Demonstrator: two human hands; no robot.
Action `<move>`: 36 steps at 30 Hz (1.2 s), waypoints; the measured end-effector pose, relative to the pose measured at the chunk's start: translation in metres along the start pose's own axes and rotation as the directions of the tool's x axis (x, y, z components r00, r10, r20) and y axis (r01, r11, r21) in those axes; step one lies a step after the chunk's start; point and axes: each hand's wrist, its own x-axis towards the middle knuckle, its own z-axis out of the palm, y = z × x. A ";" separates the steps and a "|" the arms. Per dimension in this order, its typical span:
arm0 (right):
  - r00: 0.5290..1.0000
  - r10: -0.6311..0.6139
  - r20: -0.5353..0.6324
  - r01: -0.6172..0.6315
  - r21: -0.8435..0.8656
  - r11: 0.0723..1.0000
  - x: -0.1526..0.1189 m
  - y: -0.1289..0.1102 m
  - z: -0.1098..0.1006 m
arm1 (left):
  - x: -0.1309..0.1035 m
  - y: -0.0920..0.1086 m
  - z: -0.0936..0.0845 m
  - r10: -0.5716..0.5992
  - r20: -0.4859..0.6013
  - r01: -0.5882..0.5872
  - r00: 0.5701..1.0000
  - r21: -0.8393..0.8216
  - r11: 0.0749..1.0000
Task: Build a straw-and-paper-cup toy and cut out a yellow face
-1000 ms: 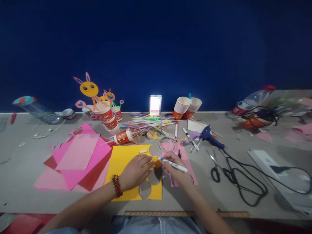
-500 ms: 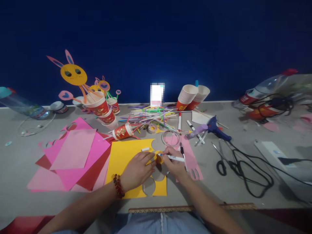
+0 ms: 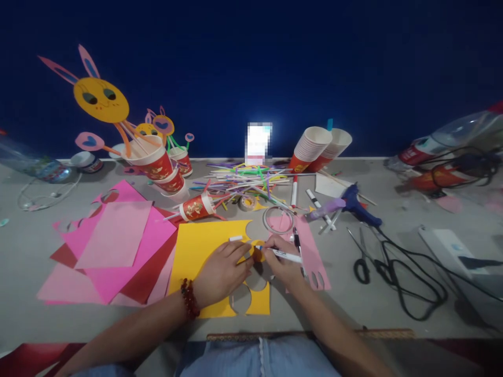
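Note:
My right hand [image 3: 282,257] grips a white marker [image 3: 288,255], its blue tip on a small yellow paper disc [image 3: 258,250]. Laid mostly flat, with its fingers extended, my left hand [image 3: 223,272] rests over a yellow sheet [image 3: 196,251] and touches the disc's left side. Round holes are cut in the sheet's right part. A white marker cap [image 3: 235,239] lies just above my left fingers. Beside my right hand are a black pen [image 3: 296,240] and a cut pink strip [image 3: 312,251].
Pink and red sheets [image 3: 113,235] lie at the left, below decorated paper cups [image 3: 151,162]. Behind the hands are coloured sticks [image 3: 243,180], a tape roll [image 3: 247,203] and stacked cups [image 3: 312,146]. Scissors [image 3: 361,269], a blue glue gun [image 3: 359,207] and cables are at the right.
The view has shifted slightly, so the surrounding objects sit differently in it. Both hands keep nearly the same pose, with the marker still at the disc.

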 end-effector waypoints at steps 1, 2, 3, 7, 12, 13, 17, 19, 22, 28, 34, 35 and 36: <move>1.000 -0.001 0.001 0.001 -0.002 1.000 0.000 0.000 0.000 | 0.000 0.000 0.000 0.000 -0.002 0.000 1.000 0.001 1.000; 1.000 -0.002 0.002 0.002 -0.004 1.000 0.000 0.001 0.000 | 0.000 0.000 0.000 0.000 -0.007 0.000 1.000 0.000 1.000; 1.000 -0.003 0.003 0.003 -0.006 1.000 0.000 0.001 0.000 | 0.000 0.000 0.000 0.001 -0.010 -0.001 1.000 -0.001 1.000; 1.000 -0.012 0.008 0.012 -0.010 1.000 -0.001 0.002 0.000 | 0.000 -0.001 0.000 0.005 -0.018 -0.006 1.000 -0.006 1.000; 1.000 -0.015 0.013 0.016 -0.016 1.000 -0.001 0.002 0.000 | 0.000 -0.001 0.000 0.008 -0.017 -0.008 1.000 0.001 1.000; 1.000 -0.015 0.013 0.016 -0.018 1.000 -0.001 0.002 0.000 | 0.000 -0.001 0.000 0.009 -0.016 -0.009 1.000 0.002 1.000; 1.000 -0.013 0.020 0.013 -0.030 0.999 0.000 0.000 0.000 | 0.000 -0.001 -0.001 0.006 -0.015 -0.006 1.000 -0.003 1.000; 1.000 -0.010 0.021 0.011 -0.037 0.999 0.000 0.000 0.000 | 0.000 0.000 -0.001 0.005 -0.017 -0.005 1.000 -0.005 1.000; 1.000 -0.009 0.023 0.010 -0.046 0.999 0.000 0.001 0.000 | 0.000 0.000 -0.001 0.009 -0.026 -0.009 1.000 -0.004 1.000; 0.999 -0.006 0.033 0.008 -0.058 0.998 0.000 0.001 0.000 | 0.000 0.000 -0.001 0.004 -0.034 -0.004 0.999 -0.008 1.000; 0.999 0.001 0.052 0.003 -0.075 0.997 0.000 0.000 -0.001 | 0.000 0.000 0.000 0.002 -0.024 -0.002 1.000 -0.009 1.000; 0.998 0.003 0.055 0.002 -0.078 0.997 0.001 0.000 -0.001 | 0.000 0.000 0.000 0.003 -0.026 -0.003 1.000 -0.009 1.000; 0.998 0.004 0.059 0.001 -0.080 0.997 0.001 0.000 -0.001 | 0.000 0.000 0.000 0.004 -0.027 -0.004 1.000 -0.010 1.000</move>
